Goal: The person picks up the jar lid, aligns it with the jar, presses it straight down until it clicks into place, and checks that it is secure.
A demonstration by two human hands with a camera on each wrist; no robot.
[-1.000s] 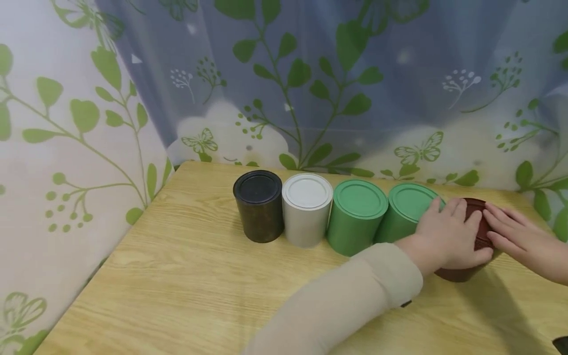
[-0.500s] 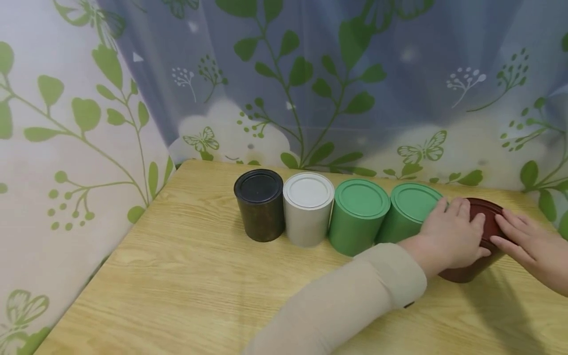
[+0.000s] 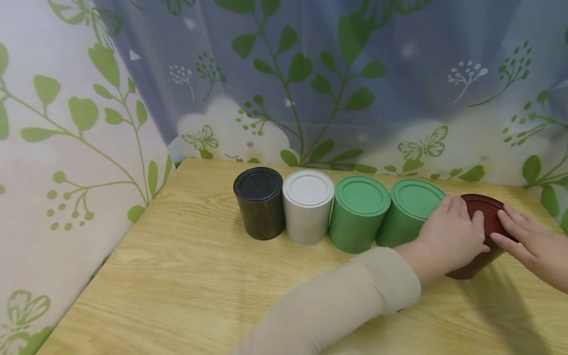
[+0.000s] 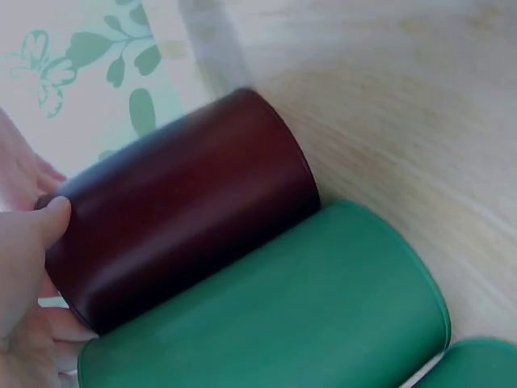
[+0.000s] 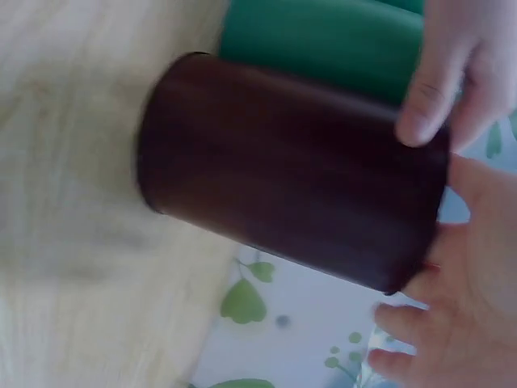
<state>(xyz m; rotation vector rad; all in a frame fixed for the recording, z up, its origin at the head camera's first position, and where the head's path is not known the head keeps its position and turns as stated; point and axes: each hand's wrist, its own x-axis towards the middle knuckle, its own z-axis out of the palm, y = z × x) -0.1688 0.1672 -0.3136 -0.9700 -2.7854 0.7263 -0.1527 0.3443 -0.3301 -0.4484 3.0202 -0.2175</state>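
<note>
A dark red can (image 3: 488, 209) with a recessed lid stands at the right end of a row of cans. My left hand (image 3: 452, 234) grips its top left side, thumb against the near wall, as the left wrist view shows the thumb on the dark red can (image 4: 182, 202) near its lid end. From the right, my right hand (image 3: 534, 246) lays nearly straight fingers on the lid's edge. Beside it, a green can (image 3: 417, 199) is partly covered by my left hand and touches the red can in the left wrist view.
Further left in the row stand another green can (image 3: 361, 197), a white can (image 3: 308, 190) and a black can (image 3: 258, 185). The wooden table (image 3: 177, 276) meets a leaf-patterned curtain (image 3: 275, 98) behind. My left sleeve (image 3: 346, 296) crosses the table's front.
Both hands have shifted slightly to the right on the dark red can's top, uncovering more of its lid. The other cans stay in place.
</note>
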